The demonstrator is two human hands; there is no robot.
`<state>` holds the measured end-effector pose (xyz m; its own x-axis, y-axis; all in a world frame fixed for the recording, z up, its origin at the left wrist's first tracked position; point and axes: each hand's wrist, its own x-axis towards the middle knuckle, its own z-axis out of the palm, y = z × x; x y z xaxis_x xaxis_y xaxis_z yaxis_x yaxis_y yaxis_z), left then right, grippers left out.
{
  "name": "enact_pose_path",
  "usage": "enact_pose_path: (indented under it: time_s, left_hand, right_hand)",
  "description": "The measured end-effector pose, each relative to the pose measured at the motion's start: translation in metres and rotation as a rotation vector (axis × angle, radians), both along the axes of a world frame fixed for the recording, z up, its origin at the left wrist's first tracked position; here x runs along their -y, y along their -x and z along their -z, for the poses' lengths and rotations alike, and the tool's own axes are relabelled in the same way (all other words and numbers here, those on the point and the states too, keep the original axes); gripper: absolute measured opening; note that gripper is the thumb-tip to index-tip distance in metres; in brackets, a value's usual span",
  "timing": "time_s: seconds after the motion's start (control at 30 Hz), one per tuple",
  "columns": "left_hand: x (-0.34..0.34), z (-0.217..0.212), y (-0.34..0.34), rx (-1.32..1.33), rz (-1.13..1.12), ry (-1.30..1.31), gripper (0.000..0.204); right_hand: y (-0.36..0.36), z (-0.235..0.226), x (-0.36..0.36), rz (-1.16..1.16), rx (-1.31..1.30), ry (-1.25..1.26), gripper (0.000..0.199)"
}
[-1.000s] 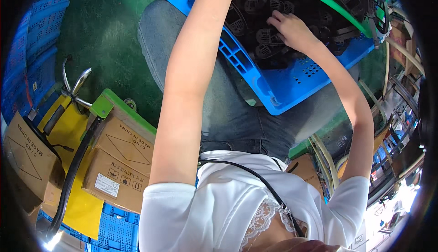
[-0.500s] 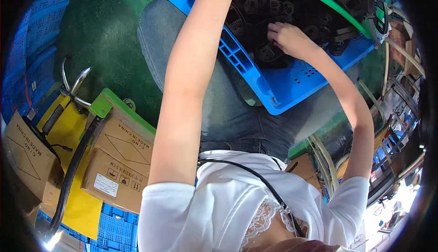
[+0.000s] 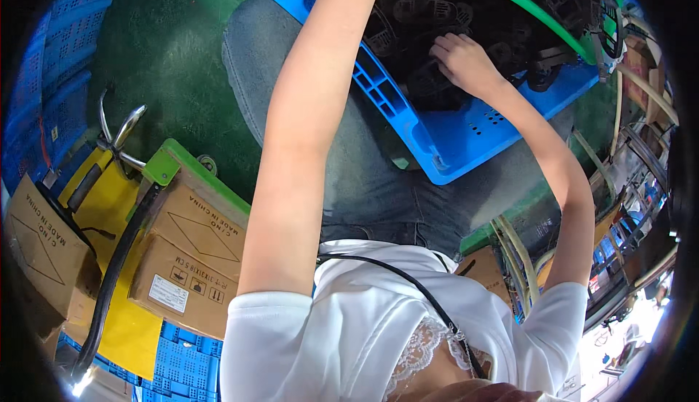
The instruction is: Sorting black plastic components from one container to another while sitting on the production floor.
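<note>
A blue plastic crate (image 3: 466, 151) rests on my lap, which is in grey jeans. It holds several black shoe soles (image 3: 422, 12). My right hand (image 3: 466, 63) reaches into the crate and lies on the soles, fingers curled among them; whether it grips one I cannot tell. My left arm stretches up past the crate's left side, and my left hand is out of the picture at the top edge. A green strip (image 3: 531, 9) crosses the crate's far side.
Cardboard boxes (image 3: 193, 256) sit on a green cart with a yellow platform (image 3: 124, 307) at my left. A black hose (image 3: 109, 285) and a metal handle (image 3: 120, 132) lie there. Green floor (image 3: 175, 45), blue crates at far left (image 3: 58, 60), shelving at right (image 3: 633, 183).
My right hand has shifted slightly lower and left among the soles in the crate. My left arm stays raised.
</note>
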<state>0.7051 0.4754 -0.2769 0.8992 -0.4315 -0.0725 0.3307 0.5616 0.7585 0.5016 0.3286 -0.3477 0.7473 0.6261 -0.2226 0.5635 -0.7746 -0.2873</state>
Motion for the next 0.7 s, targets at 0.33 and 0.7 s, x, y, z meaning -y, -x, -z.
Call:
enact_pose_path:
  time_s: [0.33, 0.7]
  left_hand:
    - [0.001, -0.005, 0.002, 0.02, -0.002, 0.022, 0.023]
    - [0.001, -0.003, 0.002, 0.003, 0.017, 0.002, 0.021]
  right_hand:
    - [-0.005, 0.021, -0.005, 0.117, 0.181, 0.021, 0.028]
    - [-0.01, 0.021, -0.002, 0.063, 0.162, 0.048, 0.026]
